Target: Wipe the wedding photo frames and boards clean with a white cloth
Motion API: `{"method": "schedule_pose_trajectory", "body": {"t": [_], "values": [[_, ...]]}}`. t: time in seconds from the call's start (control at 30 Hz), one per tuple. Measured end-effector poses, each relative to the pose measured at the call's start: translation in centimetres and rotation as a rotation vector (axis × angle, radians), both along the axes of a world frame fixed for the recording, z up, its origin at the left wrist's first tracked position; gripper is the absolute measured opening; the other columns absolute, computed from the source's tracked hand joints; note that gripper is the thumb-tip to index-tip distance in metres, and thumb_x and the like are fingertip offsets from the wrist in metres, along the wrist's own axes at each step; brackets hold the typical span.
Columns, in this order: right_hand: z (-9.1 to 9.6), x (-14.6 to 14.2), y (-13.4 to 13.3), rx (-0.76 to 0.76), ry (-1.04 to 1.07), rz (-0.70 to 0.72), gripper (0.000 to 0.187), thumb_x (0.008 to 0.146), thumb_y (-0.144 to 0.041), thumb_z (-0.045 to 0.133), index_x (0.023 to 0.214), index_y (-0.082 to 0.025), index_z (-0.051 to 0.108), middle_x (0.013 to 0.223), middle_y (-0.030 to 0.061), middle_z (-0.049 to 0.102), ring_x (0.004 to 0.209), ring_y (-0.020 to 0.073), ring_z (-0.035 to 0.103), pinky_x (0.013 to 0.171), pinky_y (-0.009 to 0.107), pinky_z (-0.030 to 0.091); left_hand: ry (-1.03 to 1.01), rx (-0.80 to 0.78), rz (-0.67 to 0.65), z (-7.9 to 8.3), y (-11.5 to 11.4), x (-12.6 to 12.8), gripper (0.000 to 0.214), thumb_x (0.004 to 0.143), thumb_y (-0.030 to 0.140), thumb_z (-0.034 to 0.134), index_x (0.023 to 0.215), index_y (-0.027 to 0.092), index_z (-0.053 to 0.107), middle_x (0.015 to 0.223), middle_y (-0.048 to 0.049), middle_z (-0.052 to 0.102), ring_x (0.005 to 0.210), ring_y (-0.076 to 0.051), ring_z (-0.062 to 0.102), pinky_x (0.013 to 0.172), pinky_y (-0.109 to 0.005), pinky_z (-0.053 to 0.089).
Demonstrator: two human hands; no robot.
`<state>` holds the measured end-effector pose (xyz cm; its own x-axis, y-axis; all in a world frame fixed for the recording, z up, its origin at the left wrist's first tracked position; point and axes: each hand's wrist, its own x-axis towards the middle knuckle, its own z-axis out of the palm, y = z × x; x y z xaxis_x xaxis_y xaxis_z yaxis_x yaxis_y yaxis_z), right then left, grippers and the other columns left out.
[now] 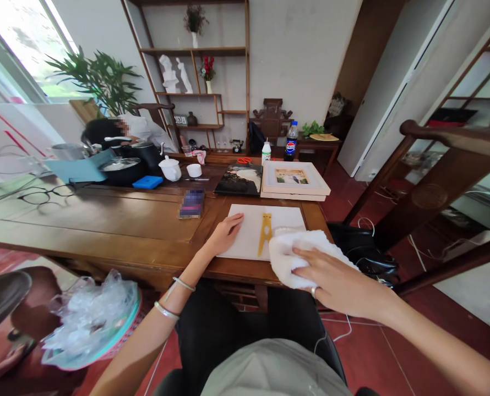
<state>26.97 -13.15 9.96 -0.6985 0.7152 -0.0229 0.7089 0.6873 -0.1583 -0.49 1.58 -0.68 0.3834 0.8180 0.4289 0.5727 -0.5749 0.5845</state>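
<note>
A long wooden table [154,210] stretches off to the left of both hands, with a framed picture [292,177] well beyond the right hand [323,275]. Nearer, a white board [247,236] lies under the left hand [227,231], whose fingers are extended on its left edge, gripping nothing. The right hand is clamped on a bunched white cloth [284,258] over the board's near right corner. Between the hands, flat on the board, sits a yellow piece [262,243]; a leftward sweep of the loose cloth could knock it askew, and a light left hand might let the board skid
</note>
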Motion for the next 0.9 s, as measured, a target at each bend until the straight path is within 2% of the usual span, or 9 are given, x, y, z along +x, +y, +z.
{"method": "schedule_pose_trajectory", "body": {"t": [0.1, 0.23, 0.33, 0.43, 0.5, 0.57, 0.7, 0.8, 0.9], "values": [[0.0, 0.3, 1.2, -0.041, 0.001, -0.056, 0.042, 0.071, -0.004, 0.045, 0.105, -0.021, 0.064, 0.133, 0.0080, 0.050, 0.126, 0.0259, 0.040, 0.102, 0.039, 0.034, 0.010, -0.002, 0.000, 0.0, 0.0, 0.0, 0.040, 0.088, 0.029, 0.039, 0.119, 0.012, 0.059, 0.131, -0.0101, 0.053, 0.124, -0.022, 0.047, 0.109, -0.038, 0.032], [-2.4, 1.0, 7.1, 0.060, 0.001, -0.076, 0.028, 0.086, -0.021, 0.044, 0.106, -0.019, 0.064, 0.130, 0.0101, 0.053, 0.132, 0.0257, 0.031, 0.106, 0.044, 0.028, 0.005, -0.013, -0.001, 0.1, 0.0, 0.0, 0.040, 0.088, 0.029, 0.039, 0.119, 0.012, 0.059, 0.131, -0.0106, 0.053, 0.124, -0.022, 0.047, 0.109, -0.039, 0.032], [-4.3, 1.2, 11.7, 0.193, 0.017, -0.141, 0.031, 0.089, -0.030, 0.044, 0.109, -0.016, 0.063, 0.132, 0.0151, 0.050, 0.133, 0.0277, 0.028, 0.106, 0.050, 0.024, 0.007, -0.015, -0.005, 0.3, -0.1, 0.0, 0.040, 0.088, 0.030, 0.039, 0.119, 0.015, 0.059, 0.131, -0.0084, 0.053, 0.125, -0.021, 0.046, 0.109, -0.038, 0.032], [-5.1, 1.2, 13.7, 0.237, 0.023, -0.192, 0.031, 0.089, -0.029, 0.045, 0.112, -0.016, 0.061, 0.134, 0.0165, 0.048, 0.134, 0.0282, 0.027, 0.105, 0.052, 0.023, 0.010, -0.020, -0.004, 0.3, -0.1, 0.0, 0.040, 0.088, 0.030, 0.039, 0.118, 0.014, 0.060, 0.131, -0.0089, 0.053, 0.125, -0.021, 0.046, 0.109, -0.037, 0.032], [-4.8, 1.0, 13.1, 0.207, 0.021, -0.168, 0.030, 0.088, -0.024, 0.045, 0.111, -0.017, 0.062, 0.132, 0.0151, 0.050, 0.134, 0.0274, 0.026, 0.105, 0.053, 0.022, 0.011, -0.017, 0.000, 0.3, -0.1, 0.0, 0.039, 0.088, 0.029, 0.039, 0.118, 0.015, 0.060, 0.131, -0.0084, 0.053, 0.125, -0.021, 0.046, 0.110, -0.038, 0.032], [-4.1, 0.8, 11.0, 0.153, 0.022, -0.121, 0.030, 0.086, -0.018, 0.044, 0.109, -0.018, 0.063, 0.132, 0.0132, 0.050, 0.135, 0.0265, 0.024, 0.105, 0.053, 0.022, 0.009, -0.013, 0.000, 0.3, -0.1, 0.0, 0.039, 0.088, 0.029, 0.039, 0.118, 0.016, 0.060, 0.131, -0.0074, 0.054, 0.125, -0.021, 0.046, 0.109, -0.038, 0.032], [-2.2, 0.0, 4.1, 0.053, 0.018, -0.071, 0.042, 0.072, -0.005, 0.046, 0.108, -0.018, 0.064, 0.143, 0.0108, 0.037, 0.136, 0.0267, 0.022, 0.107, 0.051, 0.021, 0.003, -0.012, 0.002, 0.2, -0.1, 0.0, 0.039, 0.088, 0.029, 0.039, 0.118, 0.016, 0.060, 0.131, -0.0071, 0.054, 0.124, -0.020, 0.047, 0.109, -0.038, 0.033], [-0.9, -0.4, -0.2, -0.012, 0.012, -0.050, 0.042, 0.067, -0.003, 0.048, 0.101, -0.020, 0.066, 0.145, 0.0083, 0.034, 0.135, 0.0273, 0.023, 0.108, 0.048, 0.023, 0.002, -0.021, 0.003, 0.2, -0.1, 0.0, 0.039, 0.088, 0.029, 0.039, 0.118, 0.014, 0.060, 0.131, -0.0087, 0.053, 0.124, -0.021, 0.047, 0.110, -0.038, 0.032], [-0.2, -0.2, -1.2, -0.064, 0.007, -0.047, 0.038, 0.069, -0.004, 0.048, 0.097, -0.022, 0.066, 0.145, 0.0056, 0.035, 0.134, 0.0274, 0.025, 0.108, 0.047, 0.023, 0.004, -0.024, -0.001, 0.1, 0.0, 0.0, 0.039, 0.088, 0.028, 0.039, 0.118, 0.015, 0.060, 0.132, -0.0082, 0.053, 0.125, -0.022, 0.046, 0.110, -0.040, 0.030]]}}
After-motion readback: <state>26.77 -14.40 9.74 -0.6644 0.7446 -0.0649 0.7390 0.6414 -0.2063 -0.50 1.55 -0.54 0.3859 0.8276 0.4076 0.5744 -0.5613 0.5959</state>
